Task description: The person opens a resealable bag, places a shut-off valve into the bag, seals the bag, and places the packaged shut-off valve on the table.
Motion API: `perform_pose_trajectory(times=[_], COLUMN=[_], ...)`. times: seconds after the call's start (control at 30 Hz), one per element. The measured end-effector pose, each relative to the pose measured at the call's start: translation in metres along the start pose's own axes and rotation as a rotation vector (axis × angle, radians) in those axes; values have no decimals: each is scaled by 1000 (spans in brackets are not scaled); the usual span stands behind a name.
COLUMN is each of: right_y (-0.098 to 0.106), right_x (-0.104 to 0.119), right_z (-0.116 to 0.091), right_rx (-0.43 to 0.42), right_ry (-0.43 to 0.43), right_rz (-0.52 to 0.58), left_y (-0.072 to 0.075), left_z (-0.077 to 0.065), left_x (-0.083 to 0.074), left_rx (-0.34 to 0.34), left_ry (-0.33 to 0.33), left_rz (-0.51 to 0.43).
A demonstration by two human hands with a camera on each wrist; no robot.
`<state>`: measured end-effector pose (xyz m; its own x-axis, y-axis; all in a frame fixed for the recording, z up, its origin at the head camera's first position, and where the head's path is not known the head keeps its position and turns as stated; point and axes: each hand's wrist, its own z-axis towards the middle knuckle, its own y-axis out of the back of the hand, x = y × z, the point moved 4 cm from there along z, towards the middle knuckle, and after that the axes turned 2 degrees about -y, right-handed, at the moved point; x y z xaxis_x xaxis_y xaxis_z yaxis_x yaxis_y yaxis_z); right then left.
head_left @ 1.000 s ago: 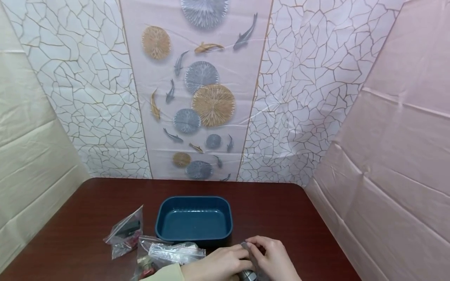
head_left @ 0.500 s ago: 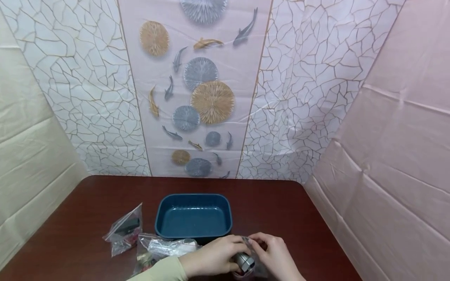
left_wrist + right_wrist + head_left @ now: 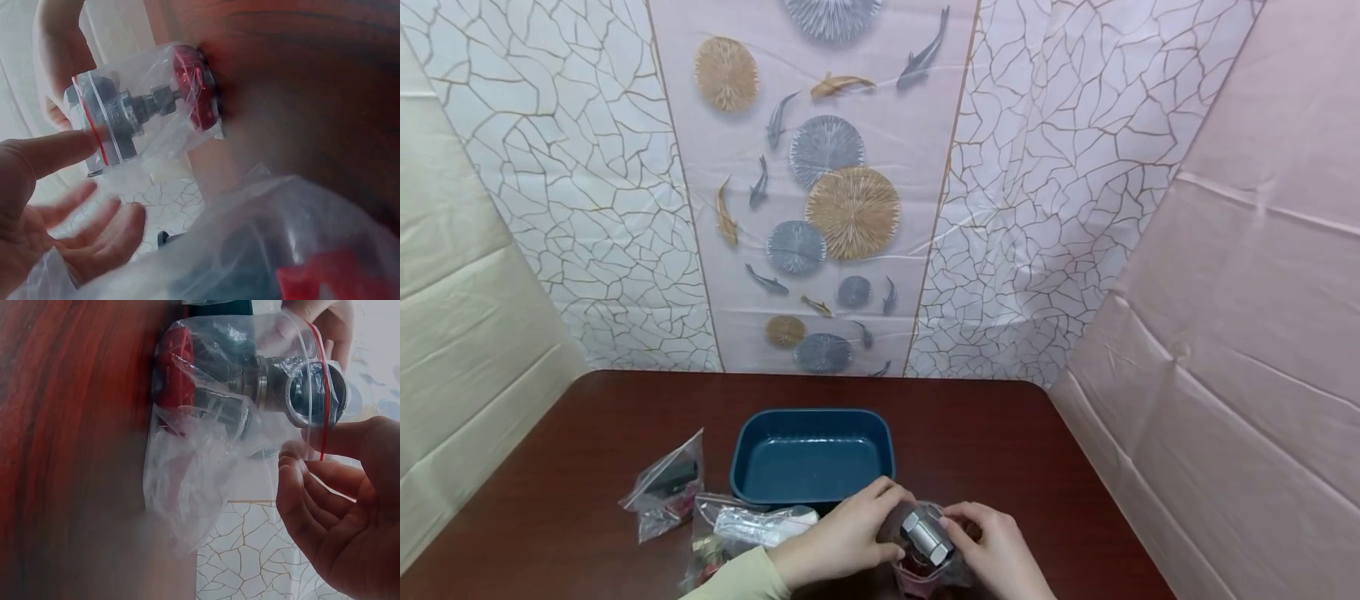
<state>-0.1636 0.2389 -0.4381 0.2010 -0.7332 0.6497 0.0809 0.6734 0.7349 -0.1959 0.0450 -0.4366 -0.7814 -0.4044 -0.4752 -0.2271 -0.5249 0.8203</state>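
Observation:
A metal valve [image 3: 927, 537] with a red handwheel [image 3: 199, 87] stands wheel-down on the table inside a clear zip bag [image 3: 187, 500] with a red seal line. Its thick metal body reaches up to the bag's mouth. My right hand [image 3: 996, 550] pinches the bag's edge between thumb and fingers, beside the valve. On the other side is my left hand [image 3: 842, 537], its fingers spread and loosely bent. In the left wrist view, the left thumb [image 3: 62, 150] lies against the bag near the seal line, while the other fingers stand apart from it.
A dark blue rectangular tray [image 3: 812, 471] sits behind the hands. Left of them, another clear bag [image 3: 752, 525] holds pale and red items, partly behind the left arm. Farther left lies a bag [image 3: 668, 487] with a black item. Fabric walls surround the dark red table [image 3: 985, 450].
The valve's metal body has come into fuller view at the bag's mouth. My left hand has loosened from around it and spread its fingers. The right hand stays at the bag's edge.

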Motion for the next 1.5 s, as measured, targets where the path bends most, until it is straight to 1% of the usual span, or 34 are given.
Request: perform_pose_trajectory(times=[0.1, 0.13, 0.2, 0.23, 0.3, 0.37, 0.43, 0.5, 0.6, 0.73, 0.83, 0.9, 1.03, 1.13, 1.23, 1.37, 1.43, 1.5], right_y=[0, -1, -1, -1, 0, 0, 0, 0, 0, 1, 3, 6, 14, 23, 33, 43, 44, 42], right_x=[-3, -4, -6, -8, -10, -13, -16, -17, -18, -17, -15, -13, -6, 2, 12, 25, 30, 32], right_z=[-2, -3, -5, -5, -7, -9, -11, -12, -14, -15, -16, -16, -17, -16, -14, -10, -8, -6], right_rx=[4, 17, 49, 74, 130, 194, 258, 302, 327, 302, 277, 254, 187, 133, 65, -12, -19, 5], right_ry=[-5, -8, -10, -8, 4, 11, 7, -7, -41, -53, -43, -38, -44, -67, -91, -95, -89, -87], right_rz=[0, 1, 12, 22, 51, 94, 158, 227, 315, 359, 364, 362, 343, 341, 353, 367, 378, 398], left_y=[-4, -5, -6, -7, -7, -8, -8, -8, -8, -7, -4, 0, 13, 24, 37, 58, 68, 78], left_z=[-3, -3, -5, -5, -6, -7, -8, -8, -8, -7, -7, -7, -4, -2, 2, 6, 6, 6], left_x=[6, 7, 9, 10, 10, 10, 9, 9, 10, 10, 10, 10, 8, 5, 1, -8, -11, -13], left_rx=[50, 66, 90, 97, 106, 104, 97, 83, 60, 28, 14, 16, 40, 36, 3, -31, -42, -44], left_ry=[103, 122, 129, 124, 115, 117, 137, 167, 205, 250, 270, 266, 259, 260, 249, 229, 226, 232], left_rz=[-34, -40, -47, -67, -145, -263, -392, -495, -578, -641, -660, -667, -664, -676, -668, -604, -578, -565])
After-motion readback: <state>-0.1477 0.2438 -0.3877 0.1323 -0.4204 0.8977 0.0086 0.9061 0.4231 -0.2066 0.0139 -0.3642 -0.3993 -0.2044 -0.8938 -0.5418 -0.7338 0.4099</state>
